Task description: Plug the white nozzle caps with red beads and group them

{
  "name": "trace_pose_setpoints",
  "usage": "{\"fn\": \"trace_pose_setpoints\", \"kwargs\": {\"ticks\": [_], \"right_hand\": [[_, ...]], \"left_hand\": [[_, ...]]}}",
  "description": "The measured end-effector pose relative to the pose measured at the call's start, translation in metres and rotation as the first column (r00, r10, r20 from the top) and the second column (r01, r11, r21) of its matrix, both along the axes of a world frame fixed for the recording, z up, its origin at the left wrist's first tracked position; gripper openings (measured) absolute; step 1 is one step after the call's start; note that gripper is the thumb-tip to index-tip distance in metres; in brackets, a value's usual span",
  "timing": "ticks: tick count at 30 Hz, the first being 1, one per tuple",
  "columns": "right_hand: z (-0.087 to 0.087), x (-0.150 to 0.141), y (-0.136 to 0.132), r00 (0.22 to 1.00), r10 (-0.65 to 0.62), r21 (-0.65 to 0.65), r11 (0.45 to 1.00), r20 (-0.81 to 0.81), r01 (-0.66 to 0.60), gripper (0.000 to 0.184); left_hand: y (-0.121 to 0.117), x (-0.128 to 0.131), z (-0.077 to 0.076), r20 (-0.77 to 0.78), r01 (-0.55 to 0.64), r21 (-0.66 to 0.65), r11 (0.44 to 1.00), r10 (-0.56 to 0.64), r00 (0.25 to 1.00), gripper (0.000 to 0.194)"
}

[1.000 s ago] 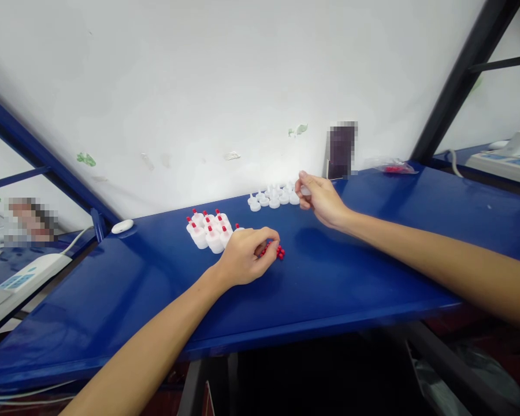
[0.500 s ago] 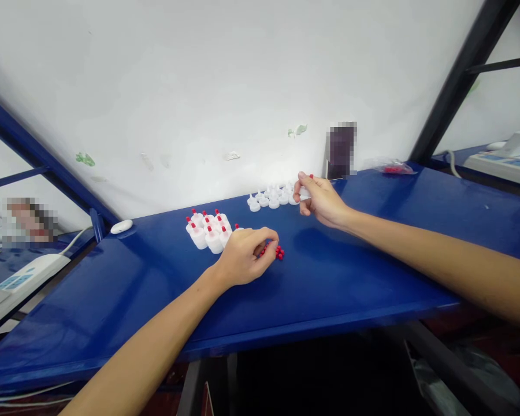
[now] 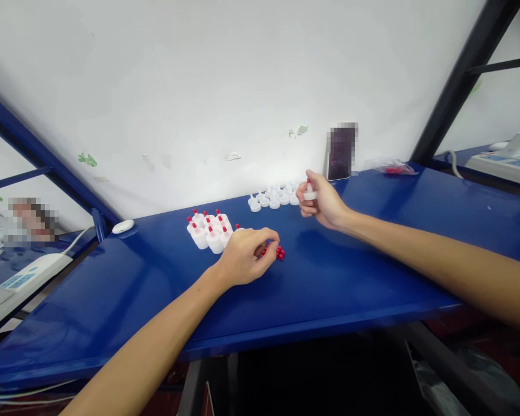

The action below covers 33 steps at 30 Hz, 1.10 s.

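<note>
My right hand is raised above the far part of the table, its fingers closed around a white nozzle cap with a red tip pointing up. Just left of it stand several white nozzle caps without red tips. My left hand rests low over a small pile of red tip caps, thumb and forefinger pinched together; whatever may be between them is hidden. Behind its wrist and knuckles are several white bottles with red-tipped nozzles, one partly covered by the hand.
A blue table meets a white wall. A phone leans on the wall, and a clear bag with red pieces lies to its right. A small white case sits at the back left, near the blue frame post.
My right hand has turned and shifted slightly right, so the white nozzle cap now shows upright with its red tip. The left hand has stayed in place.
</note>
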State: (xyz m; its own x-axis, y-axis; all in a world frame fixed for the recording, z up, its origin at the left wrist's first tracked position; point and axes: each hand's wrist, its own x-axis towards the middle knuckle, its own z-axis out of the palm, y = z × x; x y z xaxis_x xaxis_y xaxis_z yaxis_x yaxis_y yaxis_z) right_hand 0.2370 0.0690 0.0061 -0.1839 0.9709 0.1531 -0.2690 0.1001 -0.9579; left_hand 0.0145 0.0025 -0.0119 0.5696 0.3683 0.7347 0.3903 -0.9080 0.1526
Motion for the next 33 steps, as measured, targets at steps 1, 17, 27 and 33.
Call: {"fn": "trace_pose_setpoints", "kwargs": {"ticks": [1, 17, 27, 33], "right_hand": [[0.000, -0.001, -0.001, 1.000, 0.003, -0.012, 1.000, 0.009, -0.003, 0.055], [-0.001, 0.001, 0.003, 0.995, -0.096, -0.050, 0.994, -0.025, 0.094, 0.043], [-0.013, 0.004, 0.011, 0.972, -0.195, 0.114, 0.977, 0.129, 0.181, 0.037], [-0.023, -0.004, 0.008, 0.910, -0.088, 0.198, 0.980, 0.404, 0.007, 0.015]], "left_hand": [[0.000, 0.000, 0.000, -0.001, 0.001, 0.003, 1.000, -0.001, 1.000, 0.010], [0.000, -0.001, 0.001, -0.015, 0.009, 0.031, 0.999, -0.008, 1.000, 0.011], [-0.002, 0.000, 0.001, -0.038, 0.014, 0.053, 0.999, -0.012, 0.999, 0.012], [-0.011, 0.006, 0.001, -0.075, 0.048, 0.069, 0.996, -0.043, 0.996, 0.013]]}}
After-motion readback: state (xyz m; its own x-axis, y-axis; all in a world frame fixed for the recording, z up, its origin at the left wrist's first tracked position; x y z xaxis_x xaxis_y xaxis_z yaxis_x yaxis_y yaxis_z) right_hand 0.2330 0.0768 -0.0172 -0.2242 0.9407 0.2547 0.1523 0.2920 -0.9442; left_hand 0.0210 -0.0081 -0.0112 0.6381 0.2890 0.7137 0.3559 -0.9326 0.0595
